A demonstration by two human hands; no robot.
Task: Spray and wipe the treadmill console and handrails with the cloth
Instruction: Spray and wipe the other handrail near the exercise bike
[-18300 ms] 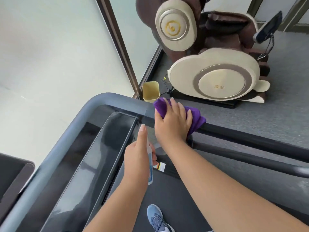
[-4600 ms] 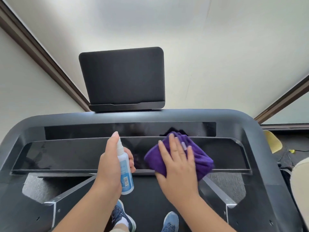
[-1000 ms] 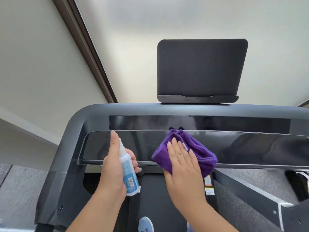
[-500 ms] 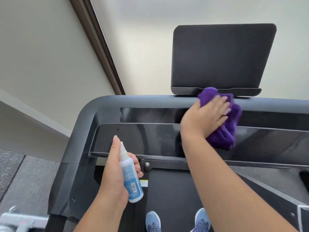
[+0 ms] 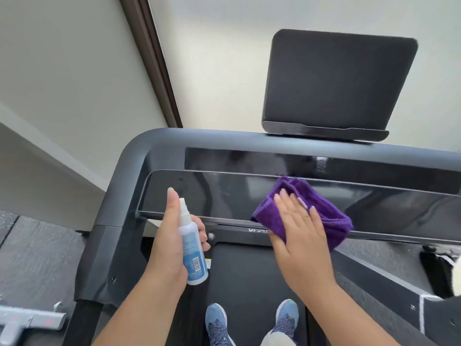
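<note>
The glossy black treadmill console (image 5: 219,193) stretches across the middle, with a dark tablet holder (image 5: 336,81) standing at its far edge. My right hand (image 5: 301,236) lies flat, fingers spread, pressing a folded purple cloth (image 5: 326,216) onto the console's near edge. My left hand (image 5: 172,240) grips a small white spray bottle (image 5: 190,245) with a blue label, held upright in front of the console's left part, forefinger raised beside the nozzle.
The grey frame (image 5: 129,156) curves round the console's left corner and runs down the left side. The black belt (image 5: 247,283) lies below, with my two blue shoes (image 5: 249,323) on it. Grey carpet (image 5: 32,255) and a wall lie left.
My right hand has drawn the cloth back from the console's far edge under the tablet holder to its near edge. The left hand with the bottle has kept its place.
</note>
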